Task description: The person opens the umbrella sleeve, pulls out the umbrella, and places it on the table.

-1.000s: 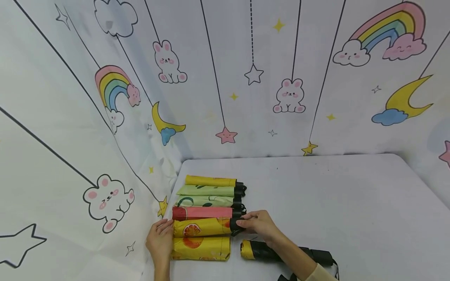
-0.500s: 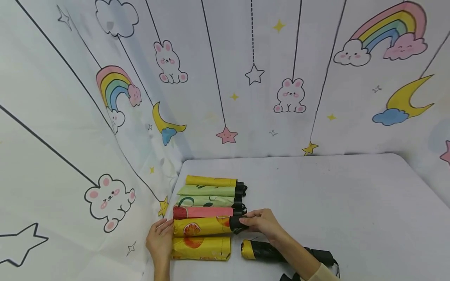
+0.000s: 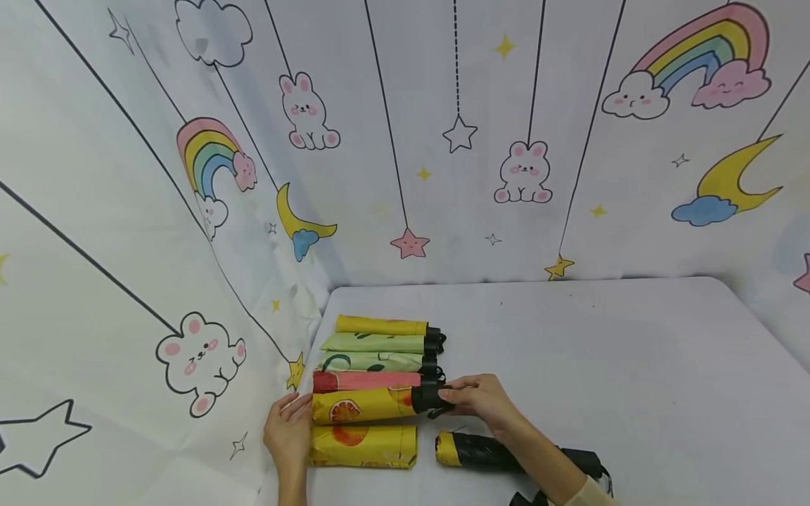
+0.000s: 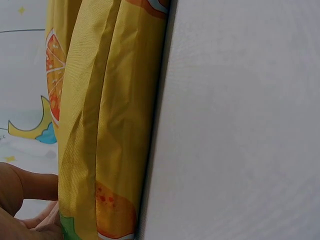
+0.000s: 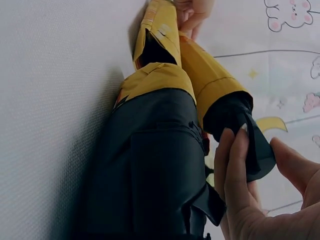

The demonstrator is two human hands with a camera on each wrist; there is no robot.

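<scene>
Between my two hands lies a folded umbrella (image 3: pixel 363 406) in a yellow sleeve with orange-slice print. My right hand (image 3: pixel 484 403) pinches its black handle end, fingers on one side and thumb on the other in the right wrist view; that end is tilted slightly up. My left hand (image 3: pixel 289 430) holds the sleeve's far left end, its fingertips partly hidden. Closer to me, a yellow orange-print sleeve (image 3: pixel 363 447) lies flat, and the right wrist view shows its mouth gaping dark. A black folded umbrella (image 3: pixel 481 452) with a yellow end lies under my right forearm.
Behind the held umbrella, several folded umbrellas lie in a row: a pink one (image 3: pixel 376 381), two light green ones (image 3: pixel 373 343) and a yellow one (image 3: pixel 380 325). A black object (image 3: pixel 528 499) is cut off at the bottom edge. Printed curtains stand left and behind the white table (image 3: pixel 601 351).
My right hand has shifted slightly right and up with the handle end, and more of the black handle shows beyond the sleeve. My left hand stays at the sleeve's left end.
</scene>
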